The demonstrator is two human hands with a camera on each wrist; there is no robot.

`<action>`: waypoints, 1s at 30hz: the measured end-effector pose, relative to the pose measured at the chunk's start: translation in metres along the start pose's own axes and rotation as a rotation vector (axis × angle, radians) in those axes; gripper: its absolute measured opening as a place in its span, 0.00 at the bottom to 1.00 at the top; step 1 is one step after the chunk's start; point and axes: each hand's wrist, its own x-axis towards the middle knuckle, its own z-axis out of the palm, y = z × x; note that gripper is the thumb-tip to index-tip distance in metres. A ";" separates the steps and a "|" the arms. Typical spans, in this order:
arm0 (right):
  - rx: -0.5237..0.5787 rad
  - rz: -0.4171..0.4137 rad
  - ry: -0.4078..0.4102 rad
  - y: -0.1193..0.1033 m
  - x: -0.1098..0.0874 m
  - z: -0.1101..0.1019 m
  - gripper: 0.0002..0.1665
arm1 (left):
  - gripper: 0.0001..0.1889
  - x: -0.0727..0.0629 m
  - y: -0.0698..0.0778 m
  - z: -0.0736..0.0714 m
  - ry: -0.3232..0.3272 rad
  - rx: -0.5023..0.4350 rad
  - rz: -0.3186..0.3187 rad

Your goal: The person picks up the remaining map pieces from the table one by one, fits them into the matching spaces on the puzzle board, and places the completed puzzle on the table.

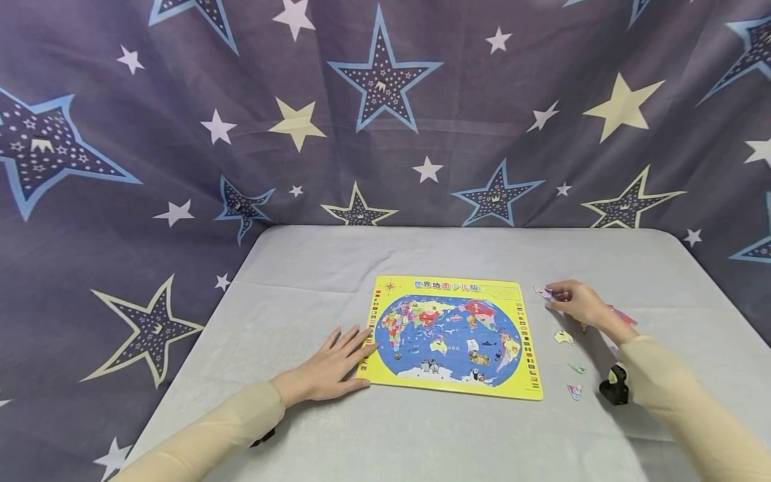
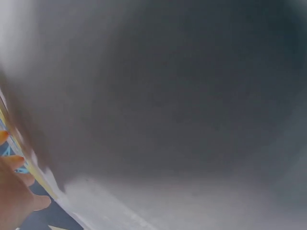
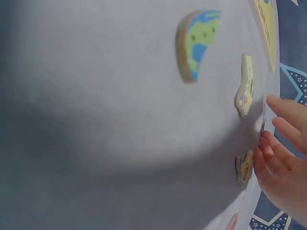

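Observation:
A yellow-bordered world map puzzle board [image 1: 452,387] lies flat on the table in the head view. On its left edge rests my left hand [image 1: 325,368], fingers straight and spread, thumb by the lower corner. To the right of the board, my right hand [image 1: 578,304] pinches a small pink-and-white puzzle piece [image 1: 541,292] between thumb and fingers. The right wrist view shows this piece only as a thin edge near the fingertips. Nearer the front lie an Australia-shaped piece [image 1: 563,337], a green piece [image 1: 577,367] and a pink-and-blue piece [image 1: 575,391].
A reddish piece [image 1: 624,316] lies partly hidden behind my right wrist. In the right wrist view, a green-and-blue piece [image 3: 201,43] lies on the cloth. The table has a pale grey cover [image 1: 313,268]; a star-patterned curtain [image 1: 385,167] hangs behind it.

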 end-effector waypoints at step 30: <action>0.052 0.044 0.063 0.005 0.009 0.007 0.17 | 0.34 0.000 0.003 0.005 -0.058 -0.030 -0.055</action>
